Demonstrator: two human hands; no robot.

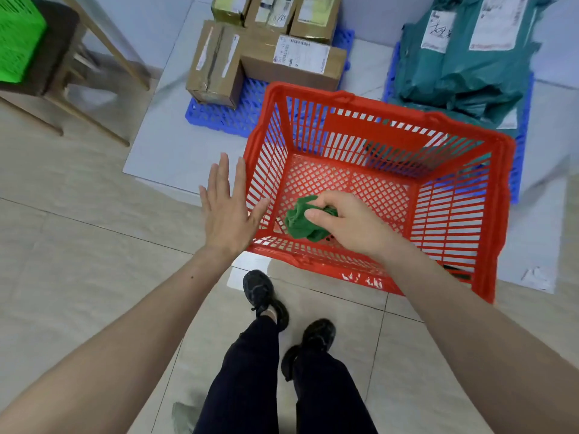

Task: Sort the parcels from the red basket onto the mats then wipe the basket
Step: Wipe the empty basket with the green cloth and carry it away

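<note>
Green cloth [300,222] in right hand [347,225], inside red basket [463,245]

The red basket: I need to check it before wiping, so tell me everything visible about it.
The red basket is slotted plastic with a lattice floor and a thick rim, sitting upright on the tiled floor before two blue mats. No parcels remain inside. The right hand holds a crumpled green cloth within it, near the bottom; the left hand, fingers straight, is at its left wall.
</note>
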